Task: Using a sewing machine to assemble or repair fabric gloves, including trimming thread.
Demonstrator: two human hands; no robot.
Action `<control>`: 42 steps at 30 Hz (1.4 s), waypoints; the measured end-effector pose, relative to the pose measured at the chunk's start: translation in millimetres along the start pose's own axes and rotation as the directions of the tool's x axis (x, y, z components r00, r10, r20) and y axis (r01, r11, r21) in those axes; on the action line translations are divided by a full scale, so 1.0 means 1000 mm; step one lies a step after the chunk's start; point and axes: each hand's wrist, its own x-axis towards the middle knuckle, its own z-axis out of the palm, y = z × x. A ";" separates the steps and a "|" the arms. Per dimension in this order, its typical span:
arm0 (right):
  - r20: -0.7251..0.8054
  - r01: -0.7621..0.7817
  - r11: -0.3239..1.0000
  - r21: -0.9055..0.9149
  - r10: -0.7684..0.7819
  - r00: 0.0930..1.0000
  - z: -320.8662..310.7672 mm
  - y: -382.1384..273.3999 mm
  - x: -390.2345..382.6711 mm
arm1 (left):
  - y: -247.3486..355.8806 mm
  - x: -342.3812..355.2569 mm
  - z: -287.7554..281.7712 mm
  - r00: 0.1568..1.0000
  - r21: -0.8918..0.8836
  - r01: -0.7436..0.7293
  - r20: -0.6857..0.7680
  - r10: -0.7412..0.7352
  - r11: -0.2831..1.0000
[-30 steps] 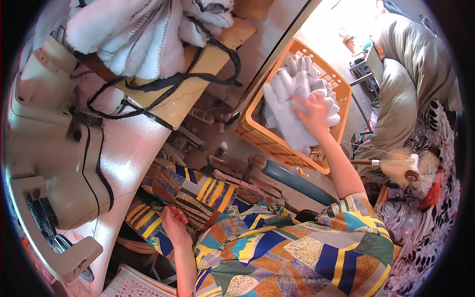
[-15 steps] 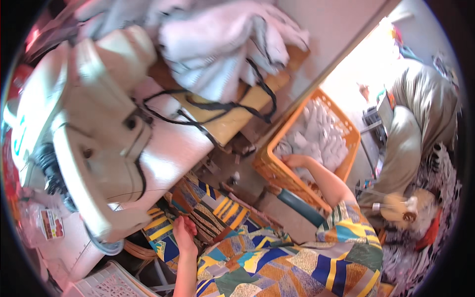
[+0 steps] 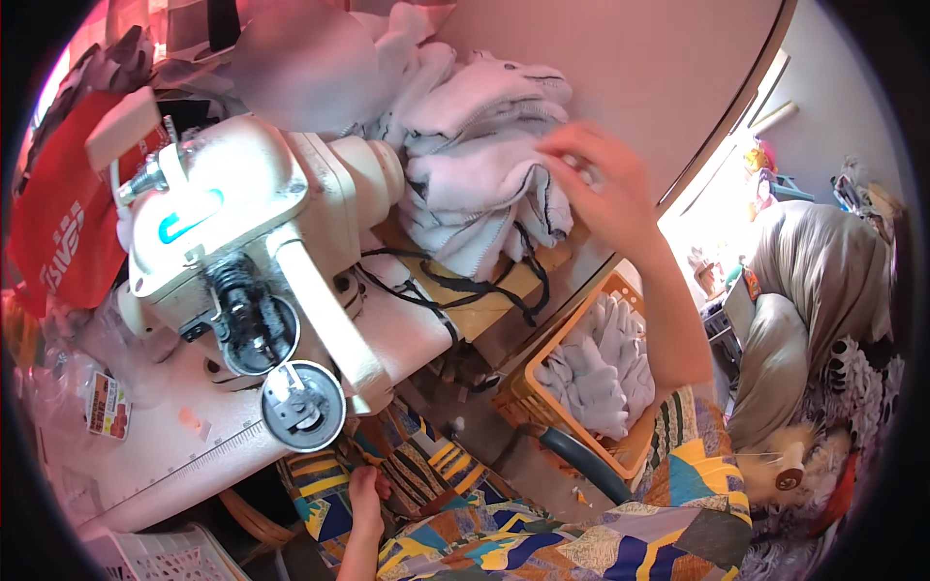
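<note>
My right hand [image 3: 605, 189] is raised at the right side of a pile of white fabric pieces with dark edging [image 3: 484, 160]. Its fingers are apart and partly bent, the fingertips against or just in front of the pile; I cannot tell whether they touch it. No held thing shows clearly. My left hand [image 3: 366, 494] lies low on my patterned clothing [image 3: 436, 455], its fingers loosely curled in and nothing visible in them. Left of the pile stands a white sewing machine [image 3: 223, 213]. Below my right forearm is an orange basket [image 3: 536, 387] of white knitted gloves [image 3: 596, 373].
A black cord [image 3: 528, 290] loops below the pile, across the yellow board [image 3: 480, 310]. A red bag [image 3: 73, 213] hangs at far left. Below the table sits a pale plastic crate [image 3: 170, 557]. A thread cone [image 3: 785, 465] and a covered bulky thing [image 3: 823, 261] stand at right.
My right hand has lifted out of the glove basket up to the white pile. The view has shifted, bringing more of the sewing machine in. My left hand stays low on my clothing.
</note>
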 end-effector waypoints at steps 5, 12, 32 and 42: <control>0.040 0.127 0.938 -0.322 -0.120 0.992 0.088 0.030 0.067 | -0.006 -0.004 -0.023 0.996 -0.024 -0.084 -0.025 0.084 0.996; -0.490 -0.387 0.922 -0.006 0.335 0.805 0.042 0.108 0.128 | -0.014 -0.001 -0.020 0.989 -0.055 -0.102 0.102 0.108 0.993; 0.325 -0.626 0.038 0.779 0.829 0.455 0.012 -0.142 -0.159 | 0.091 -0.099 0.056 0.605 -0.099 -0.530 0.652 0.457 0.842; 0.580 -0.619 -0.323 0.716 0.768 0.270 0.060 -0.168 -0.214 | 0.090 -0.102 0.026 0.919 -0.150 -0.317 0.197 0.342 0.937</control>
